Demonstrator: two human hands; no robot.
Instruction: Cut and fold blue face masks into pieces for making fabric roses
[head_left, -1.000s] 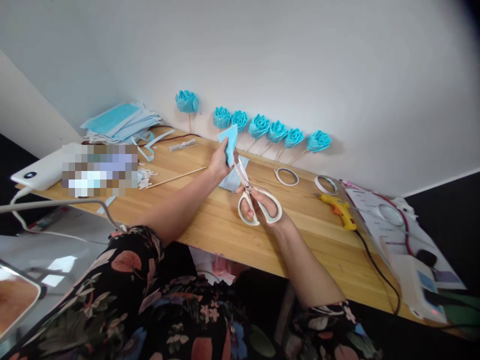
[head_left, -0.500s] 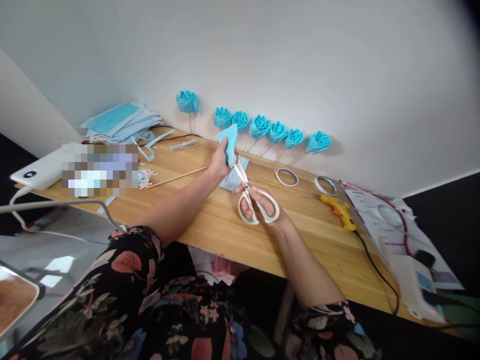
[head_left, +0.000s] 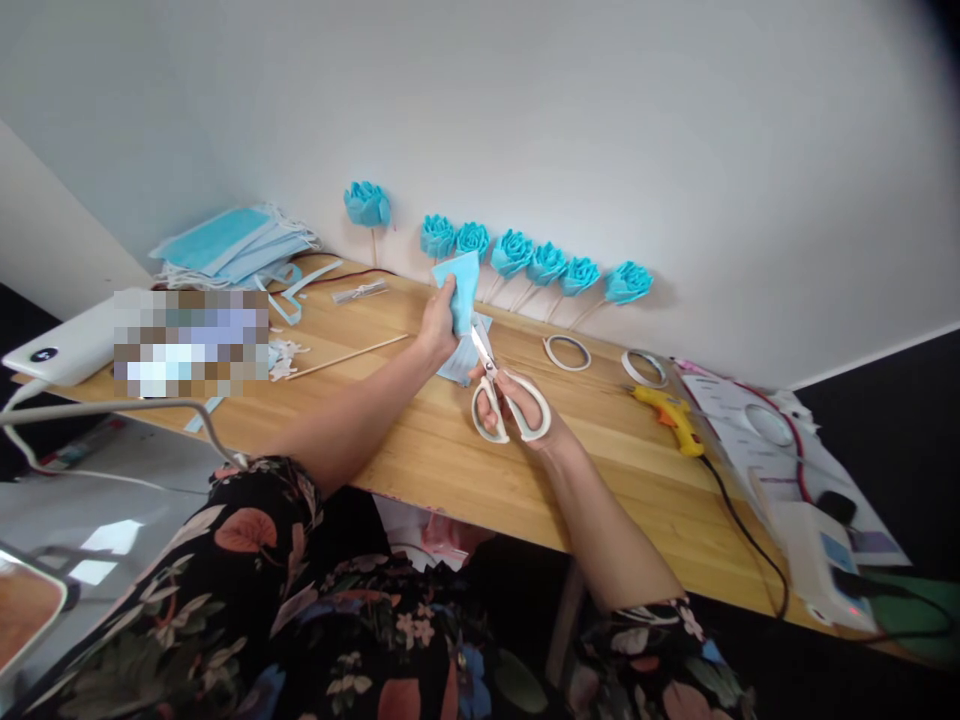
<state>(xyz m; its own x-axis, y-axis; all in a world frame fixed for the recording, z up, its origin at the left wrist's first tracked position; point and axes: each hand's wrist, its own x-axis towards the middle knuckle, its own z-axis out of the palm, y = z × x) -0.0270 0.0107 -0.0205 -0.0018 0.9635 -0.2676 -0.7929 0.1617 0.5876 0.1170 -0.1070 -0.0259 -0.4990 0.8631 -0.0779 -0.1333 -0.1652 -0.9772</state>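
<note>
My left hand (head_left: 439, 325) pinches a folded piece of blue mask fabric (head_left: 463, 285) upright above the table, thumb across its front. My right hand (head_left: 521, 400) has its fingers through the white handles of the scissors (head_left: 489, 374). The blades point up and left, their tips at the lower edge of the fabric; whether they are biting into it I cannot tell. Beneath the hands a paler blue mask piece (head_left: 457, 366) lies flat on the table (head_left: 420, 440), partly covered. Just behind stand several blue fabric flowers (head_left: 513, 253) on thin sticks, leaning against the wall.
A stack of masks (head_left: 225, 245) and cut strips lie at the left, near a white power bank (head_left: 75, 338) and a blurred-out patch. A thin wooden stick (head_left: 349, 357) lies left of centre. Tape rolls (head_left: 568, 353) and a yellow glue gun (head_left: 673, 418) with its cord lie right.
The blue fabric in my left hand has turned so that more of its flat face shows. My right hand still holds the scissors close beneath it. The whole view has shifted slightly.
</note>
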